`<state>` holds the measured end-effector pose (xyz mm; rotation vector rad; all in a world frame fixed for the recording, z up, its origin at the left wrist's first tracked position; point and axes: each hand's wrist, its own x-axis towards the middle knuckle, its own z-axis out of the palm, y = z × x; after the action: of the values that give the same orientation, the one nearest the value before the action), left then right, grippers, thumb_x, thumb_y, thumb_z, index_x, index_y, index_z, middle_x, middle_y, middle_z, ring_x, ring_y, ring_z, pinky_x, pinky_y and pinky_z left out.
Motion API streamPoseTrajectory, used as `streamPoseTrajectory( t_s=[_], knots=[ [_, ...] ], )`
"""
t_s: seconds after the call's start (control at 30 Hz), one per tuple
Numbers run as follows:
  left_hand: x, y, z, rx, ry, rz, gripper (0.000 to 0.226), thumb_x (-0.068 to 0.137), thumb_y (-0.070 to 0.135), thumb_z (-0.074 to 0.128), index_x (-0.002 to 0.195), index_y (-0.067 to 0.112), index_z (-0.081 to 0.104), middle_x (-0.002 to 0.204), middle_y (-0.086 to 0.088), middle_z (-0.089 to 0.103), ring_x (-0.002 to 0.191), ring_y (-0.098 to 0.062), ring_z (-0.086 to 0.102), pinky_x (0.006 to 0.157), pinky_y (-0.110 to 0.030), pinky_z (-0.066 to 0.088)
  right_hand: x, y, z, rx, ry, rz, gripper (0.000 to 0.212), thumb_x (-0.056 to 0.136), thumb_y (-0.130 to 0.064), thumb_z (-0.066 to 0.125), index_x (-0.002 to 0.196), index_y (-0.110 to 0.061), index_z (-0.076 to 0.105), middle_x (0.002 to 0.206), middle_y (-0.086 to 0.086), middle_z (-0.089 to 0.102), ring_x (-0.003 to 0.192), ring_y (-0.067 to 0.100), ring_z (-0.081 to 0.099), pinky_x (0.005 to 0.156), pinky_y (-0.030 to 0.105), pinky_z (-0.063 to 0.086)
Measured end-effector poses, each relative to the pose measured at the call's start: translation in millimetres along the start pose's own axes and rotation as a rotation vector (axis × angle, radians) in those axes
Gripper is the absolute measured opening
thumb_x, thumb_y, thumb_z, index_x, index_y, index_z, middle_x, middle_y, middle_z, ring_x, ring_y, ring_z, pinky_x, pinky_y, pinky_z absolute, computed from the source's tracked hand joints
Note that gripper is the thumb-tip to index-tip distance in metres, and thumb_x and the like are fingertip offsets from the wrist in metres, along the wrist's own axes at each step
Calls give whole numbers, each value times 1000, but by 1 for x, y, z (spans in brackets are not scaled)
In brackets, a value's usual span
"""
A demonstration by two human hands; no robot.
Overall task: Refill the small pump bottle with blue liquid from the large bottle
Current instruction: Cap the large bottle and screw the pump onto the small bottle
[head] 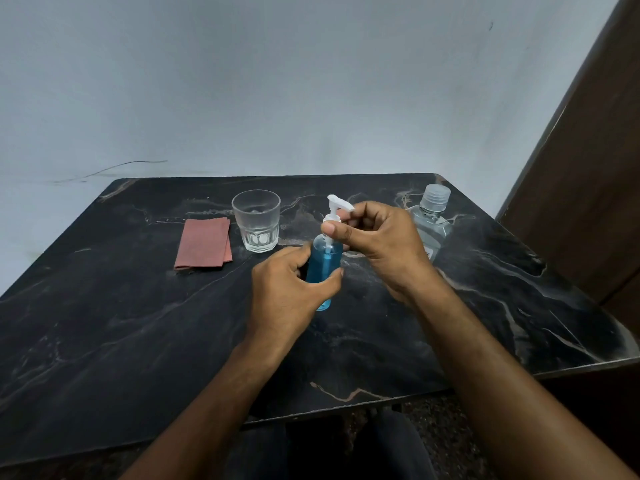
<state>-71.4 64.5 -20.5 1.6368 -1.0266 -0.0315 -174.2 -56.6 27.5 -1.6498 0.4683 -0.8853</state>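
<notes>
Small pump bottle was gripped by left hand; its white pump was pinched by right hand fingers.

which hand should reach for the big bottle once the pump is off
Right. The large bottle stands at the table's far right, just behind the right hand, which pinches the pump head. The left hand is wrapped around the small pump bottle and should keep steadying it.

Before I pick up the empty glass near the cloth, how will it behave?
The glass is probably heavy for its size: its base looks thick. It likely stands steady, being wide and short. It would probably break if dropped on the hard table.
</notes>
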Motion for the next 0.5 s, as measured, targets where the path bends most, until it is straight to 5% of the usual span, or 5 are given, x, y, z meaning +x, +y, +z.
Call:
streamPoseTrajectory(
  t_s=[0.13, 0.27, 0.5],
  knots=[
    [0, 2, 0, -13, 1, -2, 29, 74, 40, 82, 94, 19, 78, 82, 6, 73, 74, -9, 71, 66, -34, 61, -2, 1, 1, 26, -44, 50, 50, 72, -27, 89, 115, -14, 69, 107, 7, 73, 102, 28, 71, 86, 44, 60],
    [1, 2, -1, -34, -4, 5, 29, 77, 36, 84, 99, 18, 79, 84, 3, 75, 76, -14, 73, 67, -39, 62, -2, 3, 0, 49, -48, -2, 28, 86, -13, 76, 114, -9, 75, 107, 10, 77, 106, 38, 69, 90, 56, 55],
    [2, -1, 0, -15, 19, 9, 26, 77, 32, 86, 93, 14, 79, 80, 1, 74, 71, -17, 71, 66, -42, 61, -3, 2, 2, 40, 11, -2, 30, 77, -12, 83, 106, -2, 77, 98, 9, 79, 94, 23, 76, 81, 32, 60]
  ],
)
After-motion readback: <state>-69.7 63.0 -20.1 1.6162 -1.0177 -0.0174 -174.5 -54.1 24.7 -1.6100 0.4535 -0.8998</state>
